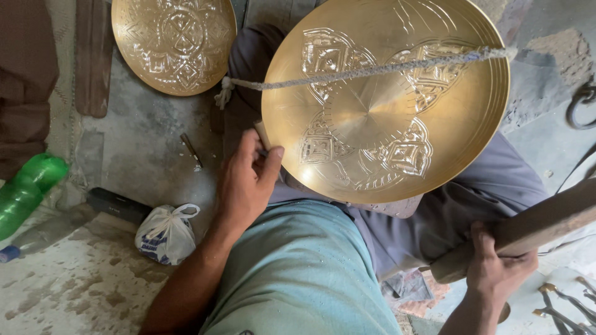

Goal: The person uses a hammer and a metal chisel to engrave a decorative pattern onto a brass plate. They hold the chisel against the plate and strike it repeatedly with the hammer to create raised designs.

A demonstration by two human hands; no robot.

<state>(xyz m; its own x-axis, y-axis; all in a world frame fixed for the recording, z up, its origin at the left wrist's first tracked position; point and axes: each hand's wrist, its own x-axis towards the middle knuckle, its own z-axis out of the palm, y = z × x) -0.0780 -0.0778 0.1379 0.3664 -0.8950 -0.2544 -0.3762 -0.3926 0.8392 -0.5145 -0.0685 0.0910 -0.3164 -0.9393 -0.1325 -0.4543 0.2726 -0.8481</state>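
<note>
A large round brass plate (385, 99) with engraved floral panels rests on my lap, and a taut braided cord (372, 69) crosses its upper half. At the plate's left rim my left hand (245, 180) pinches a small chisel-like tool (261, 133), mostly hidden by the fingers, with the thumb touching the rim. My right hand (496, 267) grips a thick wooden handle (534, 226) at the lower right, which slants up toward the right edge. What the handle's far end carries is out of view.
A second engraved brass plate (174, 40) lies on the floor at the top left. A knotted white plastic bag (166, 234), a green plastic bottle (25, 189) and a dark bar (118, 203) lie at left. Several metal tools (568, 304) sit at the bottom right.
</note>
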